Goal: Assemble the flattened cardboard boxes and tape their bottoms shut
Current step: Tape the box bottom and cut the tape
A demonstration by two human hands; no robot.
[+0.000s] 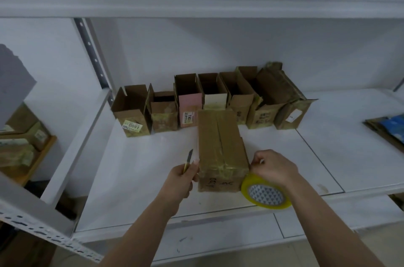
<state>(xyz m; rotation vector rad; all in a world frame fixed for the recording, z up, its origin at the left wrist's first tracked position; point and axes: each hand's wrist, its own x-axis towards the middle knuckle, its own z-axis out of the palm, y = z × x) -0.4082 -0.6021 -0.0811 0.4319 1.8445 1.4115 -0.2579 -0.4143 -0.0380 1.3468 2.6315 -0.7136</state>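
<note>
A brown cardboard box (220, 146) lies on the white shelf (142, 190) with its taped flaps facing up and yellowish tape across its near end. My left hand (183, 176) is at the box's left near corner, shut on a small utility knife (188, 160) whose blade points up and away. My right hand (273, 168) is at the box's right near corner, holding the yellow tape roll (265, 194), which hangs below the hand by the box's near right edge.
A row of several assembled open-topped boxes (209, 100) stands against the back wall. Flat cardboard and a blue item (389, 129) lie at the right edge. More boxes (19, 144) sit on a lower level at left. A metal upright (91, 54) rises at back left.
</note>
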